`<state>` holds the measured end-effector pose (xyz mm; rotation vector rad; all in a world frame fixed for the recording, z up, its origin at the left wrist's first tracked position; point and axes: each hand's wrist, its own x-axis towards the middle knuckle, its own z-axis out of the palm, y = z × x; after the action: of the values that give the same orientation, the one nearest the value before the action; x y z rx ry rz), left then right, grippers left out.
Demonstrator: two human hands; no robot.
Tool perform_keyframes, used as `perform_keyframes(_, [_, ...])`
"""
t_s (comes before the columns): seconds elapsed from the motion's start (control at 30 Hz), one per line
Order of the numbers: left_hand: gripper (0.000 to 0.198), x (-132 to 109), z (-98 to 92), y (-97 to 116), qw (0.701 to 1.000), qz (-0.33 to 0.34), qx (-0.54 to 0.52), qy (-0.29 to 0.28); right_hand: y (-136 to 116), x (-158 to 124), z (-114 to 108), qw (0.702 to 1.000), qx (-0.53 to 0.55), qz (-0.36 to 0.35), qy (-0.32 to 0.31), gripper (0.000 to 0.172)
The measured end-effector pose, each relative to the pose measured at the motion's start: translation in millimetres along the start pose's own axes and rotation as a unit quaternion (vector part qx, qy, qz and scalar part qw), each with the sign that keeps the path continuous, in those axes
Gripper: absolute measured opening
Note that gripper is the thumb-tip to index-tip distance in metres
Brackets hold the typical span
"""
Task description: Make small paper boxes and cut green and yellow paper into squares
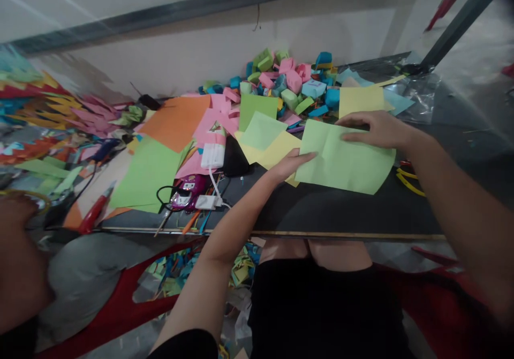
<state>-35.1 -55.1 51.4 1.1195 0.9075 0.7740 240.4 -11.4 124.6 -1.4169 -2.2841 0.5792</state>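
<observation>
A sheet of light green paper [353, 161] with faint creases is held up over the dark table in front of me. My left hand [294, 163] pinches its left edge, thumb on the near face. At the upper edge, my right hand [371, 129] has its thumb and fingers around the paper. Yellow paper [281, 153] and a pale green sheet [264, 130] lie just beyond my left hand. Behind my right hand is another yellow sheet [361, 99]. Yellow-handled scissors [410, 180] rest by my right forearm, partly hidden.
Small folded paper pieces [293, 83] in several colours are heaped against the wall. Orange [179, 118] and green sheets [146, 172], a white power bank [213, 153] with a cable and a purple device [190, 190] lie left. A co-worker's hand [18, 209] is at far left, near a red-handled tool [95, 212].
</observation>
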Motion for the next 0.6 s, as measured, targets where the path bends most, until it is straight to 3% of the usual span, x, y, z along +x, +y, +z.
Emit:
perform_keyframes(0.17, [0.026,5,-1.0,-8,1.0,-0.008,0.015,0.023,-17,4,32,0.995,-0.079,0.039,0.037,0.037])
perform_keyframes(0.3, [0.022,8,0.6,-11,0.998,0.005,0.057,0.041,-20,9,40,0.99,-0.133,0.032,0.04,0.039])
perform_keyframes(0.47, [0.022,6,-3.5,-6,0.992,0.014,0.109,0.063,-16,9,39,0.998,0.014,0.047,0.046,0.047])
perform_keyframes(0.6, [0.041,0,-5.5,9,0.996,-0.008,0.09,0.016,-13,7,38,0.982,0.179,0.036,-0.056,0.064])
